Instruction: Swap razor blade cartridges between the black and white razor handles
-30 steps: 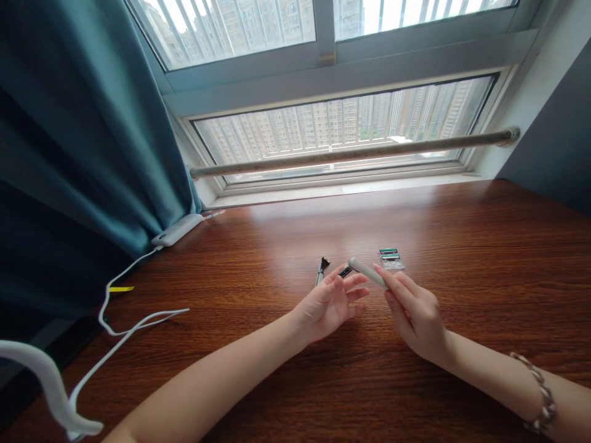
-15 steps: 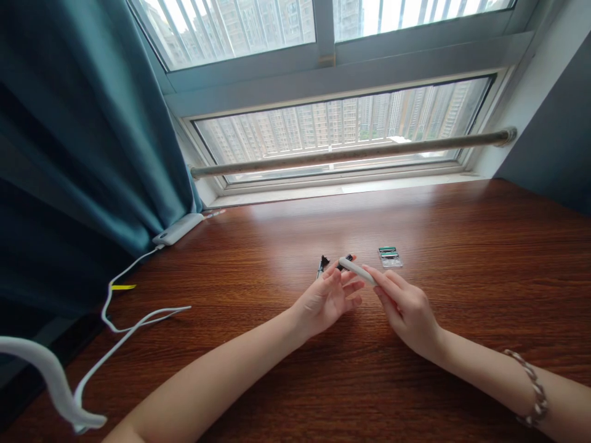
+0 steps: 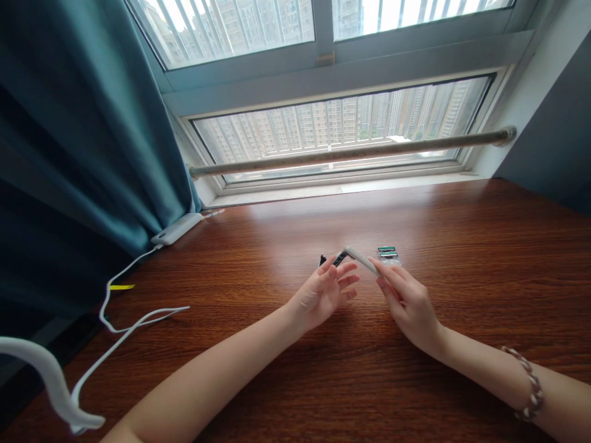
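Note:
My left hand (image 3: 318, 295) pinches a small black piece with pale lines, which looks like a razor head (image 3: 340, 258), between thumb and forefinger; its other fingers are spread. My right hand (image 3: 409, 301) is closed on a slim white rod (image 3: 364, 261), whose kind I cannot make out. The rod's rounded far end meets or nearly meets the razor head. Behind my left hand, a black-tipped thing (image 3: 322, 261) shows only in part. Just beyond my right fingertips lies a clear case of razor cartridges (image 3: 388, 251) with green strips.
A brown wooden table (image 3: 277, 381) runs to the window. White cables (image 3: 138, 320) lie at the left, with a white power strip (image 3: 178, 229) by the blue curtain (image 3: 92, 123) and a yellow strip (image 3: 122, 287). A curved white stand (image 3: 50, 381) is at lower left.
The rod's far end has risen and shifted slightly right. The razor head has turned, with more of its lined face showing. My left hand has moved a little left.

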`<state>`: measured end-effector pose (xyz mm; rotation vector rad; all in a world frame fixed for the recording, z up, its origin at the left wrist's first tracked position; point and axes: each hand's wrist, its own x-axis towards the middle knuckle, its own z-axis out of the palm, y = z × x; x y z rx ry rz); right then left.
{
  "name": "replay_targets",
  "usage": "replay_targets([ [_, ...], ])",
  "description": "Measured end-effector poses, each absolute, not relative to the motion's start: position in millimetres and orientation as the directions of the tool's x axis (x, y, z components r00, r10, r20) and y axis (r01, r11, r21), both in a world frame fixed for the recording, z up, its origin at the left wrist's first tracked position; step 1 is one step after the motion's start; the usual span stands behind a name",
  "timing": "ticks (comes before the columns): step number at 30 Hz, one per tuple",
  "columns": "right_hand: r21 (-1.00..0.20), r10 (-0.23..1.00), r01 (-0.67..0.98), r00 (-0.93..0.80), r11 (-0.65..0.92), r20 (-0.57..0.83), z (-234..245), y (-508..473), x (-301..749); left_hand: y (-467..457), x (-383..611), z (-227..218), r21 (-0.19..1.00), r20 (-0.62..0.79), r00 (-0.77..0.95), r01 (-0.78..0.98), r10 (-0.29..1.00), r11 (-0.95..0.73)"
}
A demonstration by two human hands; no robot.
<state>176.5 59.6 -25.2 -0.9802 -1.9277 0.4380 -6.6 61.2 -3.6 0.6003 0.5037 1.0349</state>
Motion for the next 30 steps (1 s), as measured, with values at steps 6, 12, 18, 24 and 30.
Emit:
replay_targets([
  [6, -0.612, 0.752, 0.442, -0.315, 0.656, 0.579, -24.4, 64.4, 177.0, 67.8, -11.1, 4.5, 0.832, -0.061, 0.333, -0.504, 0.941, 0.233],
  [12, -0.551, 0.687, 0.416, -0.353, 0.723, 0.635, -25.2, 71.9, 181.3, 72.0, -15.8, 13.3, 0.940, 0.009, 0.276, -0.331, 0.961, 0.086],
  [18, -0.488, 0.630, 0.404, -0.405, 0.774, 0.663, -29.8, 73.3, 184.6, 69.9, -16.5, 21.3, 0.953, 0.058, 0.299, -0.300, 0.952, 0.036],
  [24, -0.502, 0.646, 0.411, -0.403, 0.761, 0.648, -31.8, 73.8, 187.0, 68.4, -17.9, 25.6, 0.958, 0.093, 0.297, -0.287, 0.950, -0.004],
  [30, -0.568, 0.692, 0.400, -0.336, 0.719, 0.639, -27.5, 74.0, 183.6, 66.7, -17.3, 26.3, 0.963, 0.122, 0.278, -0.267, 0.953, -0.046],
])
